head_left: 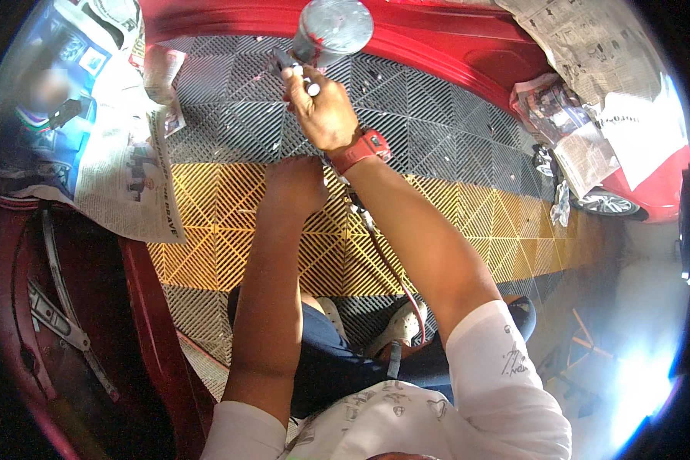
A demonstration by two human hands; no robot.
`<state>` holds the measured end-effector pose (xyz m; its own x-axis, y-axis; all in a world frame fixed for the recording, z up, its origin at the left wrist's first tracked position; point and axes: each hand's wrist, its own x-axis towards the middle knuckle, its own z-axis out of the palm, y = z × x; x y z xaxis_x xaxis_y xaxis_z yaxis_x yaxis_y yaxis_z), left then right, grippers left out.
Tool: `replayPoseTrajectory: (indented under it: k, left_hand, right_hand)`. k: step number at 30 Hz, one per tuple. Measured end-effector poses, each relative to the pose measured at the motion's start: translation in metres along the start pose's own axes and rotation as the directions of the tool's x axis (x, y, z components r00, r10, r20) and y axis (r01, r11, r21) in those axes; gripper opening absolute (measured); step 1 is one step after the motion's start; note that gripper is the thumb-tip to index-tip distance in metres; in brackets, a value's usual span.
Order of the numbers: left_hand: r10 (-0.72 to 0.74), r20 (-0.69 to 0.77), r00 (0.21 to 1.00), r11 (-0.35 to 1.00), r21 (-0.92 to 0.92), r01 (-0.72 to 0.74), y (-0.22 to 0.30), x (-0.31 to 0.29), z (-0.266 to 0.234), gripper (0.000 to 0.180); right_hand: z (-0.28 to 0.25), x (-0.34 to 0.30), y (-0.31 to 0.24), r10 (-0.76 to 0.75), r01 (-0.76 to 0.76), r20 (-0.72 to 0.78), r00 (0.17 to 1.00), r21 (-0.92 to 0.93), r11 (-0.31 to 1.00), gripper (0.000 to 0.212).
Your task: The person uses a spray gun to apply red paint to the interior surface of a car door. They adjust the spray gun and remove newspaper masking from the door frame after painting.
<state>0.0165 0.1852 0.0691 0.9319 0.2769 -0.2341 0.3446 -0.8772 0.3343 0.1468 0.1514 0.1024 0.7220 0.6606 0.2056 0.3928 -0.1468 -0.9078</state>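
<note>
My right hand (pixel 326 111) is wrapped round a paint spray gun (pixel 284 60), held out toward the red car body. On the gun sits a round cup with a grey top (pixel 336 29), stained with red. A thin hose (pixel 383 253) runs from below my right wrist down past my feet. My left hand (pixel 295 182) is closed, just below the right one and next to the hose. Its fingers are turned away, so what they hold is hidden.
Red car panels (pixel 437 46) curve across the far side. An open car door (pixel 142 330) stands at left. Newspaper sheets (pixel 126 184) cover parts on both sides. Grey and yellow ribbed tiles (pixel 215 207) make up the floor. A wheel (pixel 607 202) shows at right.
</note>
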Motion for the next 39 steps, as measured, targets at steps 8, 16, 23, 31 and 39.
replayPoseTrajectory:
  k: [8,16,23,31,39]
  left_hand:
    - [-0.062,0.309,0.949,0.996,0.087,0.037,0.023,0.009,-0.021,0.038]
    - [-0.024,0.326,0.945,1.0,0.0,0.025,0.044,0.017,-0.017,0.034]
    - [0.004,0.271,0.963,1.0,-0.012,-0.001,0.052,0.012,-0.016,0.033]
    - [0.062,0.108,0.992,0.998,0.005,-0.063,0.047,0.003,-0.003,0.027]
    - [-0.018,0.285,0.958,0.998,-0.055,0.035,0.055,0.006,-0.024,0.039]
  right_hand:
    - [-0.089,-0.066,0.052,0.017,-0.15,-0.295,0.955,-0.435,0.888,0.049]
    - [-0.221,-0.158,0.146,-0.232,-0.142,-0.383,0.894,-0.733,0.665,0.055]
    - [-0.293,-0.187,0.169,-0.044,-0.452,-0.57,0.82,-0.693,0.561,0.058]
    - [-0.325,-0.173,0.206,-0.204,-0.483,-0.659,0.724,-0.696,0.531,0.061]
    - [-0.206,-0.131,0.172,-0.21,-0.134,-0.422,0.882,-0.651,0.747,0.055]
